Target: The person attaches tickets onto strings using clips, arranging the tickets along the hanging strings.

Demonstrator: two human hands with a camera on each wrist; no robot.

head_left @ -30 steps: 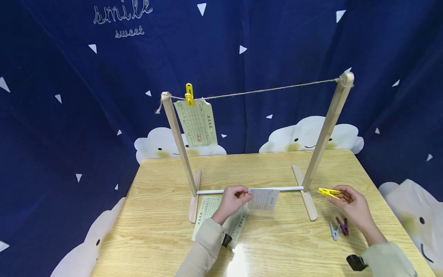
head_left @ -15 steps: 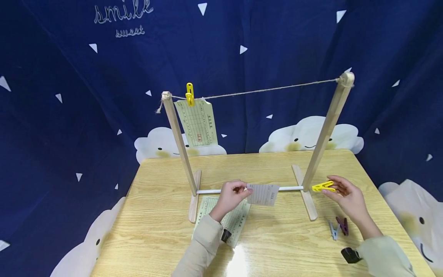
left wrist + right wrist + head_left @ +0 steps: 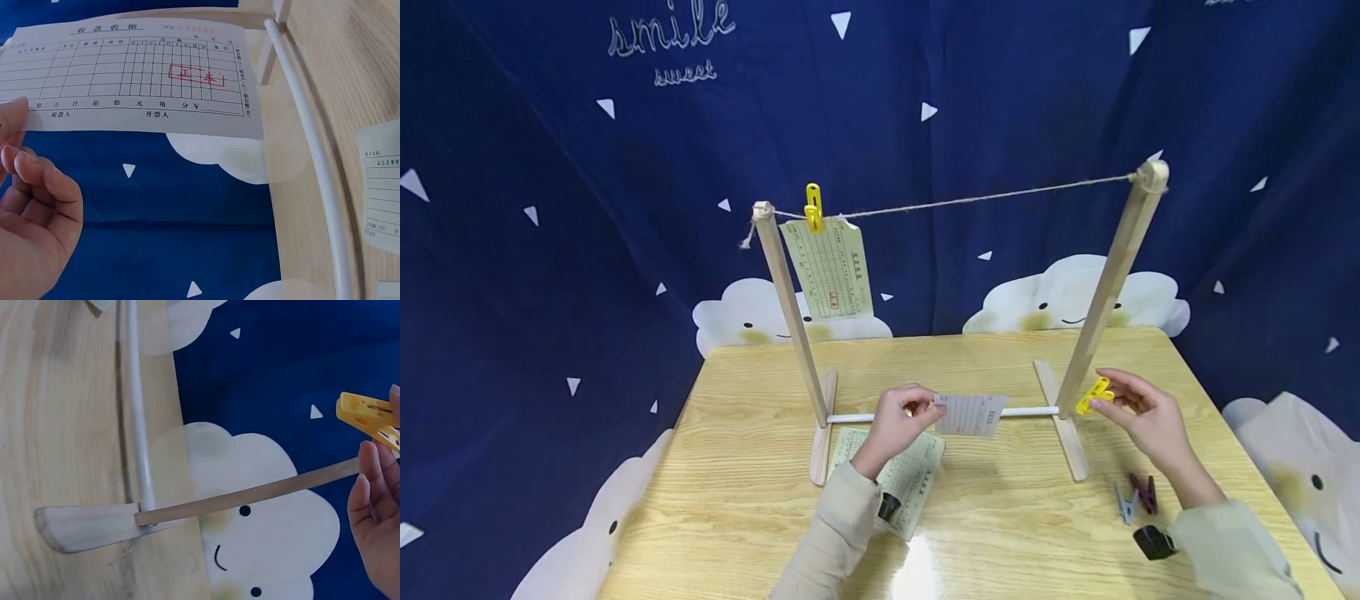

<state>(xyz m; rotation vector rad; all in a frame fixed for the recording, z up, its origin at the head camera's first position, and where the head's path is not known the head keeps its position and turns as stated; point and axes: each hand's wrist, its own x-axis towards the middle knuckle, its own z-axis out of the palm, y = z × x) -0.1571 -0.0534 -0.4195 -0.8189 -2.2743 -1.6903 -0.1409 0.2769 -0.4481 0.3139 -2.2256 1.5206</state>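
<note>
My left hand (image 3: 901, 423) pinches a printed receipt slip (image 3: 972, 415) by its left edge, in front of the stand's white crossbar (image 3: 1030, 411). In the left wrist view the slip (image 3: 125, 75) shows a ruled form with a red stamp. On the right, my right hand (image 3: 1148, 417) holds a yellow clothespin (image 3: 1094, 395) between thumb and fingers, beside the right post (image 3: 1112, 287). The right wrist view shows this clothespin (image 3: 365, 412) only in part. Another yellow clothespin (image 3: 813, 208) fastens a greenish receipt (image 3: 829, 271) to the string (image 3: 962, 201) near the left post (image 3: 790, 312).
More greenish receipt sheets (image 3: 917, 475) lie on the table (image 3: 737, 492) under my left forearm. A grey clothespin (image 3: 1125, 503) and a dark purple clothespin (image 3: 1145, 493) lie below my right hand. Behind the table hangs a dark blue curtain (image 3: 985, 100).
My right hand has moved up and to the left with the yellow clothespin, turning it. My left hand has raised the slip slightly and the slip faces forward more.
</note>
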